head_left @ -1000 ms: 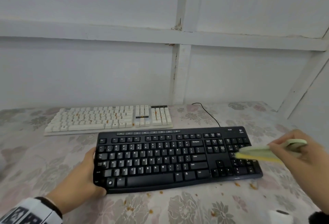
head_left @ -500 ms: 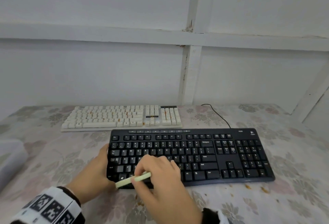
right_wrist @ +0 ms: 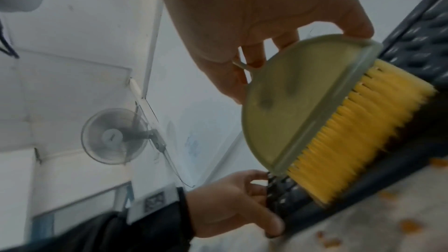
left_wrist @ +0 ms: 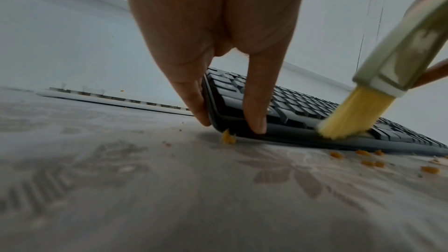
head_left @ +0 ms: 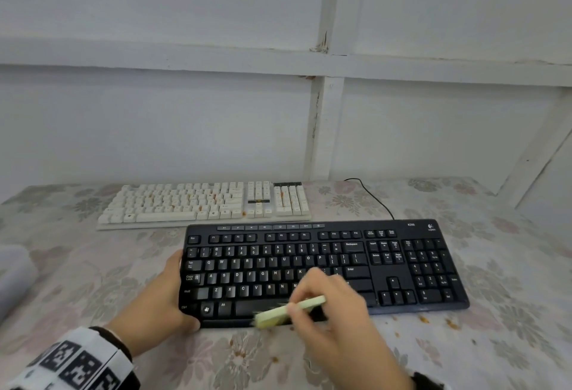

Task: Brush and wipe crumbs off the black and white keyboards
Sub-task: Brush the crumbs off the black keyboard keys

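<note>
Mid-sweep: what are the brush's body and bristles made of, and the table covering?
Brush body: looks like pale green, semi-translucent plastic, smooth and moulded. Bristles: yellow, fine, likely synthetic fibre; they splay against the black keyboard. Table covering: floral-printed, seemingly cloth or vinyl; can't tell.

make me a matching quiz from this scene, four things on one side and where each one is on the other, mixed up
Things:
1. brush
2. left hand
3. white keyboard
4. loose crumbs

Places:
A. at the far edge of the table, behind the black keyboard
B. on the tablecloth in front of the black keyboard
C. in the right hand, bristles on the black keyboard's front edge
D. gripping the black keyboard's left end

Pairs: 1-C, 2-D, 3-A, 4-B
</note>
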